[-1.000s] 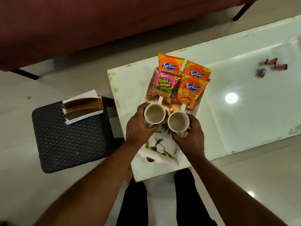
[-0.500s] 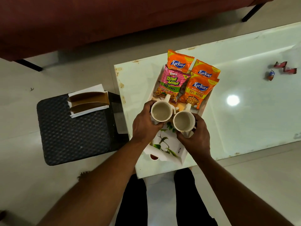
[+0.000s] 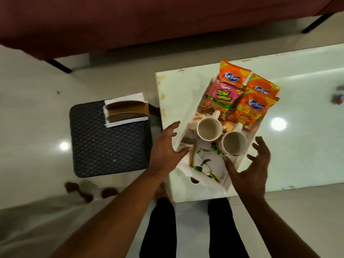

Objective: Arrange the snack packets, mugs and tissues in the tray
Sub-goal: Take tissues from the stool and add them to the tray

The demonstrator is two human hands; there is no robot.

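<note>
A white tray (image 3: pixel 206 175) with a leaf print lies on the white table (image 3: pixel 297 146). Its far end holds several snack packets: a pink one (image 3: pixel 222 97) and three orange ones (image 3: pixel 250 110). Two cream mugs stand upright in the tray's middle, the left mug (image 3: pixel 208 129) and the right mug (image 3: pixel 235 143), both empty. My left hand (image 3: pixel 167 149) hovers at the tray's left edge, fingers spread, holding nothing. To the right of the tray, my right hand (image 3: pixel 251 168) is spread and holds nothing. A brown holder with white tissues (image 3: pixel 125 110) sits on the dark stool.
The dark woven stool (image 3: pixel 108 142) stands left of the table. A red sofa (image 3: pixel 149 21) with black legs runs along the far side. Small wrappers (image 3: pixel 337 96) lie on the table's right. My legs (image 3: pixel 193 229) are below the table's near edge.
Both hands have let go of the mugs and drawn back to either side of the tray, fingers spread. The mugs stay standing in the tray. The camera view has shifted left.
</note>
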